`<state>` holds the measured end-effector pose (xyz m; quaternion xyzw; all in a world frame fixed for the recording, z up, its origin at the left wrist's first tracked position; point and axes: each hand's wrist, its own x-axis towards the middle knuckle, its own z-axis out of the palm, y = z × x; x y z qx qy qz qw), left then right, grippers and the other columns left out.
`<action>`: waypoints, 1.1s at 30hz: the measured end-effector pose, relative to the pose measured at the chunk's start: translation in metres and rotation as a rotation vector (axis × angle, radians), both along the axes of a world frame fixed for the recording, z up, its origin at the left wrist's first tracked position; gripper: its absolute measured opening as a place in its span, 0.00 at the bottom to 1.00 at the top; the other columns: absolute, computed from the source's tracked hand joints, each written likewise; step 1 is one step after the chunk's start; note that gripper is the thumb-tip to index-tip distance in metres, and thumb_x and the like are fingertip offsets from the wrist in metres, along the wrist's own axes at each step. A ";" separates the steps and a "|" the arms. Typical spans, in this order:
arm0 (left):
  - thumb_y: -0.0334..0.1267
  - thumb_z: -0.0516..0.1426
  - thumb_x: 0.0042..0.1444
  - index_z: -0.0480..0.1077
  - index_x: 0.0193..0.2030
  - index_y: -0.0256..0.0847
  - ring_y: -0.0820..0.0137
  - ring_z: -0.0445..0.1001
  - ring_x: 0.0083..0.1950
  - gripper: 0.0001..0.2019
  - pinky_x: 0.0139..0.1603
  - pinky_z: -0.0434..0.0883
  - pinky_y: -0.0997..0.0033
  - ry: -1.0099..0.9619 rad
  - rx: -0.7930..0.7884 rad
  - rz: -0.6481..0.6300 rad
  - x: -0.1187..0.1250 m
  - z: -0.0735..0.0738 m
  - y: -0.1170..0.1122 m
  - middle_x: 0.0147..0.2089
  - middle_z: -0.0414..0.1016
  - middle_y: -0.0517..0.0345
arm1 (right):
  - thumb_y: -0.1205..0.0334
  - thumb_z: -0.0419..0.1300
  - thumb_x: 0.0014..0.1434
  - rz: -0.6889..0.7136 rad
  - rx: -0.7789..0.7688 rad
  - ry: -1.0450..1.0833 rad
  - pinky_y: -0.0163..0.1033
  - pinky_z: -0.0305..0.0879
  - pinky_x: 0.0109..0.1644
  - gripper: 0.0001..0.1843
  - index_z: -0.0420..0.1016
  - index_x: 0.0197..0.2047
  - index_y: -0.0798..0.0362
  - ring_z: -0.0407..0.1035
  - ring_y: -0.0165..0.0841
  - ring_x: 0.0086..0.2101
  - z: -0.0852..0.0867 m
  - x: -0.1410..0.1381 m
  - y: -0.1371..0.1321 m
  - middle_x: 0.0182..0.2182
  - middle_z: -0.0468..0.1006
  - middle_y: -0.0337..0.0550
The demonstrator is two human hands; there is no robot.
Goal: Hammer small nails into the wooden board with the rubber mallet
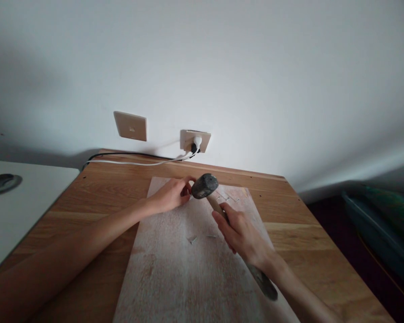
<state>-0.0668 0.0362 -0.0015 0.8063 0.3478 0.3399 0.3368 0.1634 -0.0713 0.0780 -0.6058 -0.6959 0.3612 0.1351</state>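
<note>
My right hand (242,233) is wrapped round the handle of a hammer (205,185), a mallet-like one with a dark, blunt head. Its head hovers over the far part of a whitish worn board (168,278), close beside my left hand. My left hand (173,194) rests at the board's far left, thumb and fingers pinched together; what they hold is mostly hidden by the hammer head. Several nails (227,198) stand in the board right of the hammer head. A few loose nails (191,240) lie nearer to me on the board.
Beneath the board is a wooden table (299,251) against a white wall. A socket (205,140) holds plugs, with a black and a white cable (134,163) running left along the table's back edge. A white surface (27,197) with a dark object adjoins at left.
</note>
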 end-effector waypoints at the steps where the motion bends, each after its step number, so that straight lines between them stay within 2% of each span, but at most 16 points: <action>1: 0.23 0.59 0.56 0.69 0.61 0.39 0.70 0.78 0.32 0.25 0.34 0.70 0.73 -0.007 0.002 0.005 0.000 -0.001 0.000 0.36 0.82 0.59 | 0.51 0.48 0.75 0.012 0.015 -0.028 0.35 0.54 0.22 0.13 0.63 0.39 0.47 0.66 0.30 0.16 -0.001 -0.001 0.001 0.17 0.67 0.30; 7: 0.23 0.59 0.56 0.68 0.61 0.39 0.67 0.80 0.34 0.25 0.36 0.71 0.71 -0.002 -0.003 -0.002 -0.001 -0.003 0.001 0.37 0.83 0.58 | 0.53 0.48 0.73 0.037 0.158 -0.098 0.38 0.53 0.29 0.13 0.64 0.36 0.48 0.68 0.34 0.23 -0.010 -0.004 0.005 0.21 0.70 0.36; 14: 0.22 0.60 0.54 0.71 0.56 0.40 0.69 0.78 0.34 0.22 0.34 0.69 0.73 0.022 0.032 0.020 -0.001 0.000 0.000 0.36 0.81 0.60 | 0.52 0.47 0.72 0.035 0.170 -0.106 0.38 0.52 0.29 0.14 0.64 0.36 0.47 0.68 0.35 0.24 -0.014 -0.003 0.005 0.22 0.71 0.37; 20: 0.21 0.59 0.54 0.71 0.57 0.40 0.70 0.78 0.32 0.23 0.33 0.69 0.73 0.015 0.020 0.011 0.000 -0.002 0.001 0.34 0.81 0.61 | 0.51 0.48 0.73 0.046 0.177 -0.129 0.39 0.51 0.29 0.14 0.65 0.38 0.48 0.66 0.34 0.23 -0.016 -0.001 0.004 0.22 0.70 0.36; 27: 0.22 0.59 0.55 0.71 0.58 0.40 0.69 0.79 0.33 0.24 0.36 0.71 0.72 0.015 0.035 0.010 -0.001 -0.003 0.001 0.35 0.82 0.60 | 0.51 0.47 0.73 0.025 0.156 -0.111 0.37 0.53 0.28 0.15 0.65 0.37 0.48 0.69 0.35 0.24 -0.014 -0.003 0.005 0.22 0.72 0.37; 33: 0.21 0.58 0.54 0.70 0.58 0.41 0.69 0.80 0.34 0.24 0.35 0.71 0.72 0.026 0.045 0.008 -0.001 -0.004 0.003 0.36 0.82 0.60 | 0.51 0.48 0.73 0.031 0.164 -0.085 0.38 0.51 0.29 0.14 0.63 0.37 0.47 0.67 0.34 0.23 -0.015 -0.002 0.004 0.21 0.69 0.36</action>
